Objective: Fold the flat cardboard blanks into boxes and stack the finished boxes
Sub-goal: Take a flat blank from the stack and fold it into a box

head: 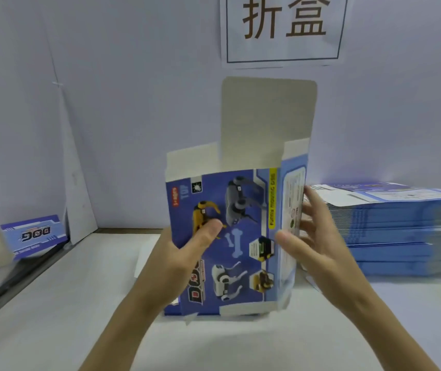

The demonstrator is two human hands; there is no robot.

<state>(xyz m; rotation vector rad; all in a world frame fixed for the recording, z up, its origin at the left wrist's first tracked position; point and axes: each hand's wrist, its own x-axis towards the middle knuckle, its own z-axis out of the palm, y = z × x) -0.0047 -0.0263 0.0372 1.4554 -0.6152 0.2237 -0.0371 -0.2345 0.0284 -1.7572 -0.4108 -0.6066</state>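
— Item one?
— Box (230,236): blue, printed with toy robot dogs, opened into a sleeve and held upright over the middle of the white table (53,330). The print is upside down to me. Its long top flap (267,121) stands straight up with the grey inside facing me, and the shorter flaps on either side are up too. The lower end is down at the table top. Whether it rests there I cannot tell.

— Around it?
— Stack of flat blanks (401,231): on the table to my right, same blue print, edges a little uneven. Second box (34,236): far left by the white back wall, with "DOG" upside down. It is blurred, so I cannot tell how far it is folded. Dark rail (21,277): runs along that left side. Paper sign (283,28): on the wall above, two large characters in a frame.

— Anything in the way?
— The box hides my left fingers, and my right hand covers the near end of the stack.

— Hands?
— Left hand (184,258): grasping the box's left edge, thumb flat on the printed front, fingers behind. Right hand (318,236): released, not clenched — fingers straight and spread against the right side panel, thumb at the front corner.
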